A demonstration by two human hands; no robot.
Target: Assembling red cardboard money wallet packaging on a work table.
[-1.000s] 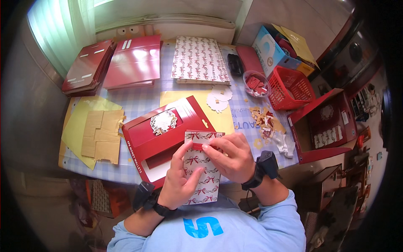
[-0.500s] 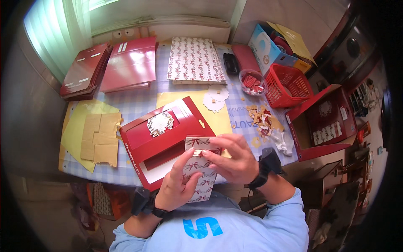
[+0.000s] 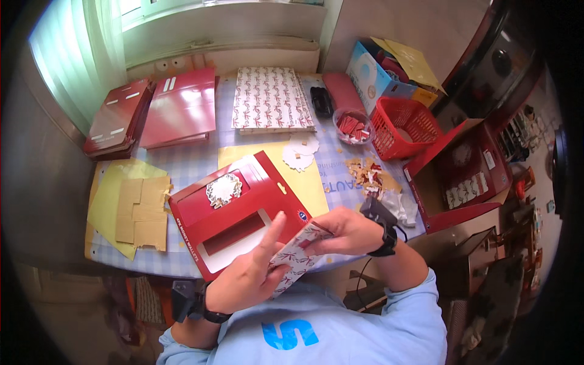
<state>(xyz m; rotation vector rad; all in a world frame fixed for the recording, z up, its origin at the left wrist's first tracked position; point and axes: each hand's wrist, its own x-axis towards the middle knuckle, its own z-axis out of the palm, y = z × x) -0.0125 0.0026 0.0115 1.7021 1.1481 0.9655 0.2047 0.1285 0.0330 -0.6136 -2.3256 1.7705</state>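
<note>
A white folded card [image 3: 297,263] patterned with red bows and greenery is tilted in front of my body, held from both sides. My right hand [image 3: 348,233] pinches its upper end, thumb on the patterned face. At the lower left edge, my left hand [image 3: 244,278] grips the card with its thumb across the face, index finger stretched upward. Just beyond lies a dark red card package [image 3: 274,176] with two window openings, partly covered by my hands. A round white wreath tag [image 3: 224,191] shows in its upper window.
Red card stacks [image 3: 180,109] and a patterned stack [image 3: 267,100] line the table's back. Towards the right are a tub of red pieces [image 3: 353,128], a red basket [image 3: 404,129], scraps [image 3: 366,175] and an open red box [image 3: 459,173]. Tan cardboard [image 3: 143,213] lies left.
The patterned card has turned and tilted, its top leaning right. My right hand has shifted to its upper edge; my left has moved slightly down and left. The view has shifted slightly.
</note>
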